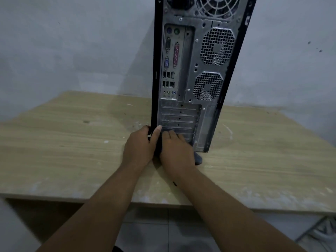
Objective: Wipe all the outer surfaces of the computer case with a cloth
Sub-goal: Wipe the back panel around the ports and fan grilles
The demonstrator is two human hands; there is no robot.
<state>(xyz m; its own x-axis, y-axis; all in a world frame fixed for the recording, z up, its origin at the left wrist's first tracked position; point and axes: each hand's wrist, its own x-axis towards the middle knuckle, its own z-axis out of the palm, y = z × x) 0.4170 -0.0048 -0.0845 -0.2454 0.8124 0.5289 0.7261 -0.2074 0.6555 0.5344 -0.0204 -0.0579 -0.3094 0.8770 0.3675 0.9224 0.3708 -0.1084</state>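
Pressing cloth (198, 158) to case (192, 84): right hand (175, 151)

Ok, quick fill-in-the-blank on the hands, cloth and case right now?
The black-edged grey metal computer case stands ____ on the light wooden table.
The right hand presses the dark grey cloth against the case's ____ panel.
The left hand grips the case's side edge, ____ the two perforated fan grilles.
Missing: upright, rear, below.
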